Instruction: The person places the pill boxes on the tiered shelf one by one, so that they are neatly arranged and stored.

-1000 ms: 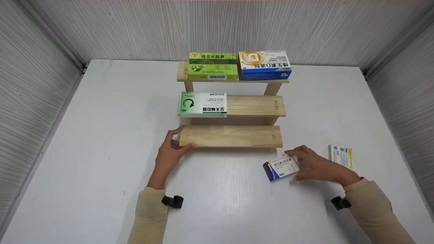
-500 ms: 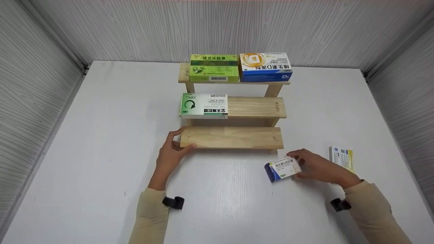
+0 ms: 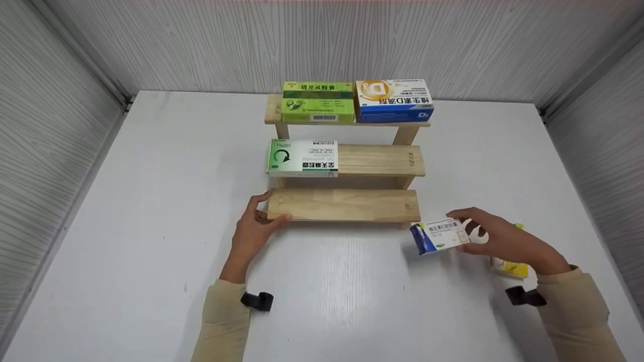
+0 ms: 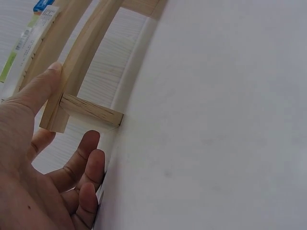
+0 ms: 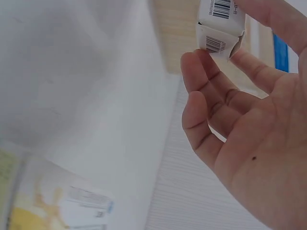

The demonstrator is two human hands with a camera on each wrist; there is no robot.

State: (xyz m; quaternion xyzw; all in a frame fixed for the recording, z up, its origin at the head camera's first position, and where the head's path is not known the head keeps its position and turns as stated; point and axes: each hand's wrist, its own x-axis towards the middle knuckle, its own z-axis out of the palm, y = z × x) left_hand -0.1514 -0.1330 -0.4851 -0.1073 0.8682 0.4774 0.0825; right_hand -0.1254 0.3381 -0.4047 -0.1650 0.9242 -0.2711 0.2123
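My left hand grips the left end of the bottom step of a three-tier wooden rack, thumb on the front edge. In the left wrist view the thumb presses the board while the lower fingers curl beneath it. My right hand pinches a small white and blue medicine box by its right end, just off the right front corner of the rack. The right wrist view shows the barcoded end of that medicine box between thumb and fingers. A yellow and white box lies partly hidden under the right forearm.
On the top tier sit a green medicine box and a white and blue vitamin D box. A white and green capsule box covers the left half of the middle tier. Panelled walls enclose the white table.
My right hand has lifted the white and blue medicine box and carried it right and slightly back, now covering part of the yellow and white box. My left hand stays on the rack.
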